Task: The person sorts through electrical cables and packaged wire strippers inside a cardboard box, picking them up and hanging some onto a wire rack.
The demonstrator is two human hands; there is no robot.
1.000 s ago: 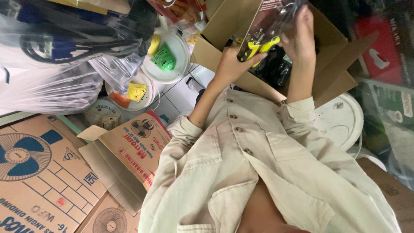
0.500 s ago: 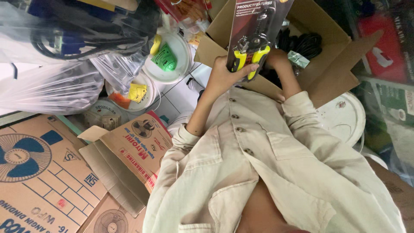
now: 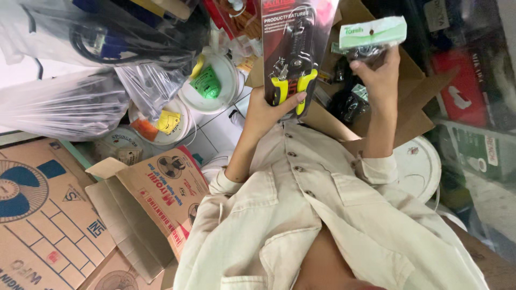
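My left hand (image 3: 269, 110) grips the lower edge of a dark blister pack holding a yellow-handled plier tool (image 3: 293, 48) and holds it upright in front of me. My right hand (image 3: 376, 72) pinches a small clear bag with a green and white header card (image 3: 371, 35), raised beside the pack. Both are held over an open brown cardboard box (image 3: 416, 102) that holds several small dark packets (image 3: 349, 104). My cream shirt sleeves fill the lower view.
White round tubs (image 3: 212, 86) with green and yellow items stand at the left of the box, with clear plastic bags (image 3: 59, 102) beyond. Printed fan cartons (image 3: 48, 215) lie at the lower left. A white lid (image 3: 416, 166) and red and green boxes (image 3: 473, 107) sit at the right.
My right hand let go of the tool pack, dipped into the box and came up with the small bag. My left hand kept the pack and brought it closer.
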